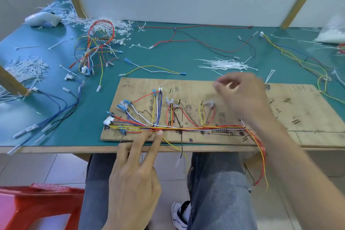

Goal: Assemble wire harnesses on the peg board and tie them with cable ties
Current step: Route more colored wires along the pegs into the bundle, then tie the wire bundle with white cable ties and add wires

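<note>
1. The left hand (134,179) lies open at the near edge of the flat, scribbled-on plywood board (298,114). Two straight fingers (159,133) press the wire trunk (186,128), a bundle of thin red, yellow, orange and blue insulated strands, down onto the wood; the hand grips nothing
2. The right hand (242,95) hovers over the board's middle, toward its far edge. It is motion-blurred with fingers loosely curled, and whether it pinches anything cannot be told
3. The step in hand looks like tying the trunk. A loose fan of slim white nylon cable ties (225,65) lies on the green table mat (168,58) just beyond the board's far edge, near that hand
4. To do it well, the pressing fingers should gather the strands tight and parallel beside a peg, so the tie closes round all of them and traps no stray branch
5. The wires look slick, round and springy, likely to fan out once released. Branches loop over small pegs toward the far edge, and the trunk's right end spills off the near edge
6. A white, blocky plastic connector (108,120) sits at the board's near-left corner; being rigid, it can anchor that end during cinching
7. The ties appear to be stiff, smooth strips; a heap of pale tie offcuts (28,69) lies by the table's left edge
</note>
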Available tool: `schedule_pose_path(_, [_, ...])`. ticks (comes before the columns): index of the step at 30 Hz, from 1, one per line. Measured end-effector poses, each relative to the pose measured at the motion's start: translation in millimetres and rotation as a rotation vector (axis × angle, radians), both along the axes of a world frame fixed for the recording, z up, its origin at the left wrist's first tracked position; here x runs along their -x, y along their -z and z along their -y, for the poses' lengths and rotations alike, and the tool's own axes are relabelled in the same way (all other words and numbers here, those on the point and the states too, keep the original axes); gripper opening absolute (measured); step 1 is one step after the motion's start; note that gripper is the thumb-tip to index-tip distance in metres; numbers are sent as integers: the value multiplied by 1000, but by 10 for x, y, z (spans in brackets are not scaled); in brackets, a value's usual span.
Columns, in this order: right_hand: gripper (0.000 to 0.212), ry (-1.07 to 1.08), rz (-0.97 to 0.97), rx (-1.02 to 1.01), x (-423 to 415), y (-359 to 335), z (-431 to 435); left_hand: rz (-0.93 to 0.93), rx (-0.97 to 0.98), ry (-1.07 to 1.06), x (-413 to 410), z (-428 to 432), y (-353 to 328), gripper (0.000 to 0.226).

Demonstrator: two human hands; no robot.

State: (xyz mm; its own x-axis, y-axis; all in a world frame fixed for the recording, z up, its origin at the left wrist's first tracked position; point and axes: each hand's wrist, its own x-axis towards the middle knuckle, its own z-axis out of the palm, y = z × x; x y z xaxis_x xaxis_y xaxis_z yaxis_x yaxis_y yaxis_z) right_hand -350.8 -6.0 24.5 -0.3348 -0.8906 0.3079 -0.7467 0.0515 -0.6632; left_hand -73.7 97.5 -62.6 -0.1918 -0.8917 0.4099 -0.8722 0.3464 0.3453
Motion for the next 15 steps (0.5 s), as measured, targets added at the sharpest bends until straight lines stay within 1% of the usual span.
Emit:
schedule_pose_path(3, [10, 140, -103, -263, 586, -43, 509, -5, -14, -3, 1, -6, 11, 90])
schedule_pose_path(4, [11, 147, -153, -360, 706, -28, 620, -11, -16, -8, 6, -10, 14, 93])
schedule_pose_path(5, [16, 138, -182, -440, 780, -17, 707, -16, -16, -12, 13, -14, 12, 94])
schedule_pose_path(6, [20, 124, -189, -490, 828, -16, 775, -21, -13, -12, 19, -14, 8, 93])
schedule_pose_path(9, [24, 74, -213, -543, 882, -49, 893, -24, -11, -6, 30, -5, -11, 89])
schedule_pose_path(13, [21, -50, -375, -518, 859, -29, 941, -21, 7, -7, 35, 0, -14, 88])
schedule_pose_path(15, [20, -89, -411, -508, 858, -14, 947, -29, 23, -10, 24, 7, -3, 90])
